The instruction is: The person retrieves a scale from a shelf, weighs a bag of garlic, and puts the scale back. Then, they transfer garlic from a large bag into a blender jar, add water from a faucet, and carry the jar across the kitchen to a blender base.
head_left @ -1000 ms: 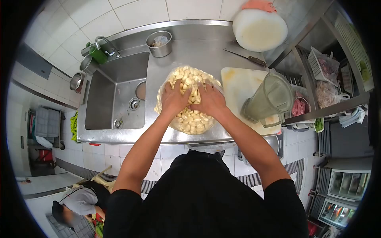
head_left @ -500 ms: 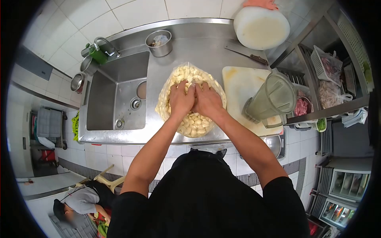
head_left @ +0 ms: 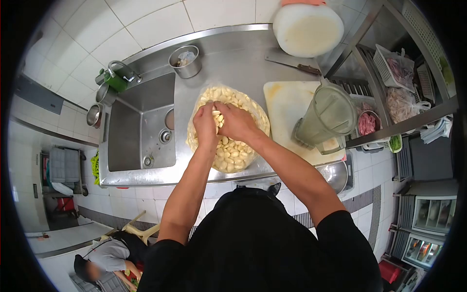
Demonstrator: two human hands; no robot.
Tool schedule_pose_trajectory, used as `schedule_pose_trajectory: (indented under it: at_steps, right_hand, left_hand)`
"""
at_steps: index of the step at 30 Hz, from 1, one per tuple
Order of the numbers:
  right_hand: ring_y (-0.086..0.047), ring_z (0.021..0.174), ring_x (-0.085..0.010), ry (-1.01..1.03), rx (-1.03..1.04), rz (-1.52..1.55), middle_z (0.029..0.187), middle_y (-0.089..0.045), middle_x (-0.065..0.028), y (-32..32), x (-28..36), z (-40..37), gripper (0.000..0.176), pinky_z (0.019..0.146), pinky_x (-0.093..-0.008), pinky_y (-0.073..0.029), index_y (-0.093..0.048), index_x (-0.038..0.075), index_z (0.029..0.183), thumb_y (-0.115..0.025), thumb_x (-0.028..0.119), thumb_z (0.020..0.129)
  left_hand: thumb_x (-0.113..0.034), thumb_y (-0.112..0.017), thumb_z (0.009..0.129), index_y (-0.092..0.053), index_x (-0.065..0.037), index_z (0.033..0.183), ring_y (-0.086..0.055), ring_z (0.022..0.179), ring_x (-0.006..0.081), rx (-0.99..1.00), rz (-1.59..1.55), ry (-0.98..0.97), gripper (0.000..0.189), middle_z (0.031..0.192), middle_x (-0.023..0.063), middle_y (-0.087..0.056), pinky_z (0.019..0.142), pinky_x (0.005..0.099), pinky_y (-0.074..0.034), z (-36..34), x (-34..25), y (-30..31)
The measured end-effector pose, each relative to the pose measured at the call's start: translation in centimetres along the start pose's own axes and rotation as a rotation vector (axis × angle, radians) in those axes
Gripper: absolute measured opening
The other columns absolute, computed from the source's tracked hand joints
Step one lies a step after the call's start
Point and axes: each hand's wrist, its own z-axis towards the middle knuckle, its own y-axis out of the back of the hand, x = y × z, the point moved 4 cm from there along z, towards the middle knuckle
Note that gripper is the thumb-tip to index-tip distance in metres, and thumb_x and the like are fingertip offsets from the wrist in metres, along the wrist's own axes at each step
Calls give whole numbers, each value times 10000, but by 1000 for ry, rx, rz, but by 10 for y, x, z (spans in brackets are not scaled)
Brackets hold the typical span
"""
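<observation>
A large clear plastic bag full of peeled garlic cloves [head_left: 233, 158] sits on the steel counter [head_left: 233, 63], its mouth spread wide. Both of my hands are inside the opening, over the heap. My left hand [head_left: 206, 127] curves around the cloves from the left, fingers bent inward. From the right, my right hand [head_left: 237, 121] cups them, its fingertips meeting the left ones. Several cloves show in the gap between my palms. A stained white cutting board [head_left: 281, 100] lies just right of the bag, with a blender jug [head_left: 331, 114] standing on it.
Left of the bag is a steel sink [head_left: 134, 131] with a faucet [head_left: 124, 70]. Along the back stand a metal pot [head_left: 186, 63], a large knife [head_left: 292, 64] and a round white board [head_left: 309, 30]. A shelf rack [head_left: 404, 119] rises at right. Another person [head_left: 109, 255] bends over vegetables, lower left.
My hands, flat and side by side on the cloves before, have turned inward and cupped around some of them. The whole view has shifted slightly.
</observation>
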Motion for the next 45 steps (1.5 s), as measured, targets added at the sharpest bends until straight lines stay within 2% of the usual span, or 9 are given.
schedule_pose_trajectory:
  at_steps: [10,18,20,25,34,36,39,42,45]
  right_hand:
    - [-647,946,-362,112,-73,60,1101,-628,-149,62,36,-14,649,796,-447,-535,-520,132,1288,-719,135,671]
    - [-639,987,-368,-30,-415,-83,1177,-618,-156,202,-15,-83,638,842,-443,-523,-533,100,1285,-759,225,701]
    - [-638,984,-366,-9,-630,-178,1135,-624,-144,227,-46,-105,645,807,-457,-529,-528,119,1283,-762,265,700]
    - [-591,1079,-368,-135,-659,-55,1206,-589,-157,243,-102,-141,644,879,-431,-492,-514,99,1280,-768,210,699]
    - [-568,1124,-371,-279,-284,-151,1207,-598,-192,256,-135,-155,630,950,-416,-453,-528,90,1283,-730,172,692]
    - [-627,1028,-345,-320,-62,-154,1067,-666,-171,264,-133,-151,364,881,-431,-491,-661,75,1084,-690,160,732]
    - [-661,929,-339,-373,23,-200,925,-698,-166,264,-138,-144,218,834,-434,-509,-707,49,920,-653,200,773]
    - [-667,796,-356,-334,-240,-303,813,-703,-149,266,-142,-144,227,754,-426,-516,-702,34,909,-629,222,806]
    - [-641,675,-216,-201,-478,-134,748,-685,-125,279,-110,-158,228,663,-328,-501,-683,11,918,-651,224,841]
  left_hand:
    - [-251,-594,932,-638,-27,975,-615,805,138,30,-196,-55,232,893,35,-636,695,290,-497,-42,-56,-20]
    - [-211,-634,907,-650,-6,979,-597,760,115,427,-248,-197,217,866,38,-636,687,264,-484,-103,-72,-187]
    - [-221,-640,903,-655,-4,962,-590,757,110,476,-242,-176,225,857,33,-634,685,261,-478,-117,-60,-232]
    - [-297,-655,889,-659,1,919,-584,730,114,611,38,-113,300,823,53,-643,673,269,-468,-131,-11,-288]
    - [-232,-579,883,-670,3,1029,-526,709,112,988,862,-138,291,851,37,-624,599,275,-429,-111,9,-298]
    - [-242,-572,884,-679,-1,1035,-516,713,108,1038,1018,-124,304,865,41,-625,574,271,-415,-114,5,-296]
    - [-236,-582,860,-698,36,859,-605,625,206,1004,1061,-218,295,698,131,-631,609,366,-471,-115,2,-290]
    - [-228,-588,881,-710,0,933,-626,685,179,966,767,-427,264,749,107,-657,616,341,-493,-109,-20,-278]
    - [-218,-593,905,-700,-8,1008,-637,759,145,791,578,-381,256,837,75,-675,658,294,-514,-85,-72,-220]
